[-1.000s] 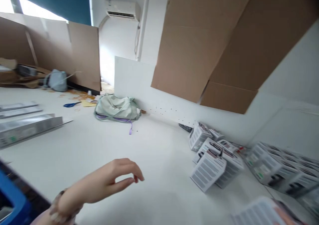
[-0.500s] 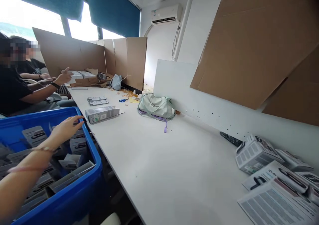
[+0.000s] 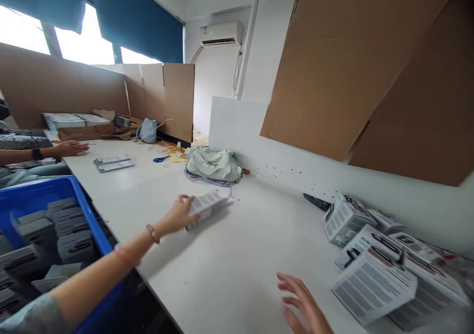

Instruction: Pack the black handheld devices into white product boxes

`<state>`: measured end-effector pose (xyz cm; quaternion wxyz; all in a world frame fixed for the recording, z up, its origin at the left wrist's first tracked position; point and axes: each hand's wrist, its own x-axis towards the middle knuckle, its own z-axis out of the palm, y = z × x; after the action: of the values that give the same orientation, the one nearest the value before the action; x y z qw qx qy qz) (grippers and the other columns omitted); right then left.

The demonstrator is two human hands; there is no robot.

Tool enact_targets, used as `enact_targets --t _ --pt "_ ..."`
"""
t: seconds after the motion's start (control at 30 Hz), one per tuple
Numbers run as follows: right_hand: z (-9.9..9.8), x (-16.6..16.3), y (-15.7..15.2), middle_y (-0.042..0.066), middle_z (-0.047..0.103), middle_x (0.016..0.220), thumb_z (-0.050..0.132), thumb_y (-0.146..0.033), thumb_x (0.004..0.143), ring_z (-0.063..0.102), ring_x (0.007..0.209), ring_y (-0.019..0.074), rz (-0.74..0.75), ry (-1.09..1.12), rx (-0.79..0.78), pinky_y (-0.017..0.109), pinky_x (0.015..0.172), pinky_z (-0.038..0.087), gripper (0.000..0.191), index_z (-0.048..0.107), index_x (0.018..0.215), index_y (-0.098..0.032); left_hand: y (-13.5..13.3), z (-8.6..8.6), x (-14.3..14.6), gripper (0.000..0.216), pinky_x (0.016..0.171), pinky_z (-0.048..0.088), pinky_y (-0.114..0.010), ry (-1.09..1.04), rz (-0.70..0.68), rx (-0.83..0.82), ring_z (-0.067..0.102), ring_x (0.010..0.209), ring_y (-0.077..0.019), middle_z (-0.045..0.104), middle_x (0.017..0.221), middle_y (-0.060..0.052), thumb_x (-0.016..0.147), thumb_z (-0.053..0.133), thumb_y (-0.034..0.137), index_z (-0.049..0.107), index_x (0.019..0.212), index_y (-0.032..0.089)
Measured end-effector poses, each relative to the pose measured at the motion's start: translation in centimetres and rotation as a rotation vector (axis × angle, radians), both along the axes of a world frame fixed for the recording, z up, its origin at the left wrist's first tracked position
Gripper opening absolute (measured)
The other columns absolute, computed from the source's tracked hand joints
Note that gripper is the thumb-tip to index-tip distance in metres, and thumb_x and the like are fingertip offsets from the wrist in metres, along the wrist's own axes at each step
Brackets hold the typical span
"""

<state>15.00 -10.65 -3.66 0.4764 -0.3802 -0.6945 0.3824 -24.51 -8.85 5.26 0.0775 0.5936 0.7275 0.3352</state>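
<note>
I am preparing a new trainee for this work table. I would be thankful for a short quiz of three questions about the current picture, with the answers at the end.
1. Choose one: who grips the printed carton near the middle of the table? A) the person's left hand; B) the person's right hand; C) both hands.
2. True or false: the right hand is holding the blue scissors.
3. Open question: what things are inside the blue bin?

Key:
1. A.
2. False; no object shows in that hand, and its fingers are apart.
3. Grey cartons.
</note>
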Motion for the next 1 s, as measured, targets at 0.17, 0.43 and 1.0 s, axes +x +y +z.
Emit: enact_targets --t 0.17,0.43,1.0 --pt "2.1 -5.7 5.0 0.013 0.041 0.15 0.079 -0.056 0.066 0.06 0.12 0.0317 -0.148 0.424 -0.433 0.042 0.088 0.056 0.101 0.027 0.15 -0.034 -2.2 -4.1 16.0 0.072 0.109 0.037 -0.053 -0.047 -0.332 0.03 0.045 0.129 -0.0347 0.047 0.139 -0.015 0.079 0.067 0.031 0.039 0.145 0.022" --pt "6.6 -2.3 7.8 0.009 0.061 0.133 0.073 -0.039 0.077 0.063 0.115 0.0269 0.049 0.456 -0.166 0.038 0.094 0.055 0.072 0.044 0.142 -0.027 2.6 -0.5 21.2 0.071 0.112 0.033 -0.054 -0.761 -0.451 0.085 0.033 0.138 -0.0348 0.025 0.146 -0.015 0.09 0.049 0.054 0.023 0.149 0.025" --pt "6.6 -1.2 6.3 0.009 0.045 0.129 0.073 -0.031 0.079 0.057 0.114 0.0259 -0.087 0.166 0.247 0.038 0.09 0.053 0.027 0.062 0.103 -0.026 5.3 -0.4 20.6 0.035 0.1 0.044 -0.043 -0.73 -0.897 0.397 0.05 0.117 -0.025 0.053 0.11 -0.005 0.085 0.067 0.05 0.051 0.108 0.029"
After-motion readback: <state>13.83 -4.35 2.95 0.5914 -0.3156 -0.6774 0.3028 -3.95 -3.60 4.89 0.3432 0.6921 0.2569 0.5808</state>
